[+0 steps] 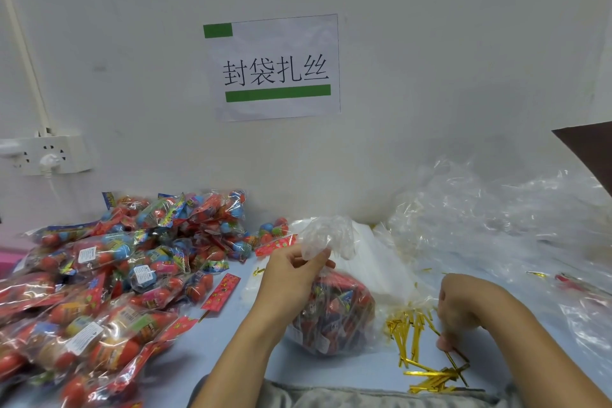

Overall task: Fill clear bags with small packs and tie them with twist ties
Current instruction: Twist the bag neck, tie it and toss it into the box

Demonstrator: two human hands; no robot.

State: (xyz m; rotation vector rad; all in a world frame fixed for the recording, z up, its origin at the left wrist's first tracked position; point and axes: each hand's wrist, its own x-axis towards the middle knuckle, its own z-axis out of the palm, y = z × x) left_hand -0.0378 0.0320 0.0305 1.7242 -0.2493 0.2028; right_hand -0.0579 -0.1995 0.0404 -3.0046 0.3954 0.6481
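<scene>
left hand (291,272): fingers pinch the gathered neck of the clear bag (331,311), holding it upright
clear bag: full of small packs, sits on the table (231,351) at centre, between both hands
right hand (463,311): fingers curled, pinching one gold twist tie (455,359)
twist ties (407,331): loose gold pile just right of the bag
small packs (109,272): big heap on left of table
spare bags (496,209): crumpled clear pile, back right

1 filled bag (331,311), 1 wall sign (275,66), 2 hands.
</scene>
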